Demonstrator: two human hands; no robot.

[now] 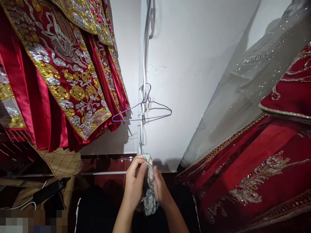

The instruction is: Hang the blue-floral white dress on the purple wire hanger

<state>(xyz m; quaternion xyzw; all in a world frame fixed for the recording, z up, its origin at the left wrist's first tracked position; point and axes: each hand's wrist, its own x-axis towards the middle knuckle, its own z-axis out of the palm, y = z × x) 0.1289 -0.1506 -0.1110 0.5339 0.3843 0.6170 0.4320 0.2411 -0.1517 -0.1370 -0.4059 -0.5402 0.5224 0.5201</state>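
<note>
A bunched piece of light patterned cloth (pixel 150 202) hangs between my two hands, low in the middle of the view. My left hand (pixel 136 173) pinches its upper edge between thumb and fingers. On the other side, my right hand (pixel 159 184) is closed on the gathered cloth, with its fingertips partly hidden. The garment's kind cannot be made out from the crumpled shape. Above and beyond my hands, a thin purple wire hanger (pixel 155 117) with no garment on it hangs by its hook on white cable strips along the wall.
Red embroidered garments (pixel 70 68) hang on the left, and more red beaded clothing (pixel 243 168) is on the right beside a sparkling sheer white fabric (pixel 257 68). A black device (pixel 51 191) with a white cord lies on a wooden stand at lower left. A white wall (pixel 184 48) faces me.
</note>
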